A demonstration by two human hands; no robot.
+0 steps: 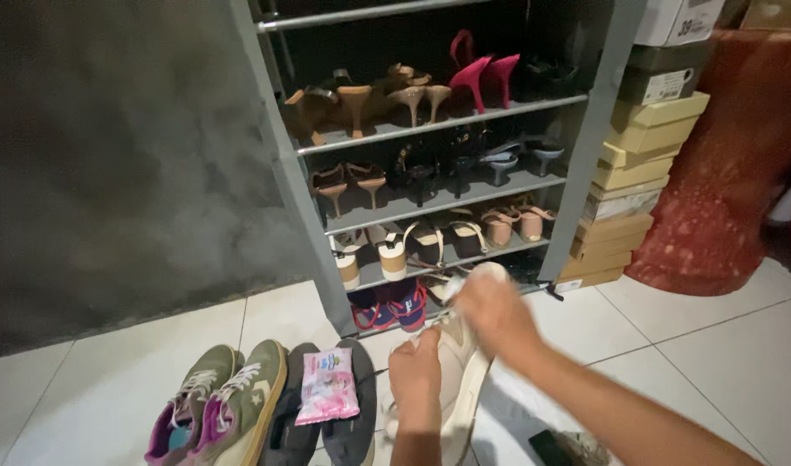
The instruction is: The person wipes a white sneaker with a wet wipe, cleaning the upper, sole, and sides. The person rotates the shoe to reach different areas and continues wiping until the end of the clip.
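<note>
The left hand [415, 369] was closed around the side of a cream sneaker [460, 380] held tilted above the tiled floor [715, 345], at about six o'clock from the shoe rack [430, 173]. The right hand [496, 309], blurred, pinched what looked like a white wipe [471, 278] against the shoe's toe. Judging from that one-handed grip, a hard rub could have twisted the sneaker loose, dropping it toward the grey shoes and pink wipes packet [328, 387] at nine o'clock.

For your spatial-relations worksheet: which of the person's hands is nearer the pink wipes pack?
Left. The left hand grips the beige shoe just right of the wipes pack; the right hand is farther right, higher.
</note>
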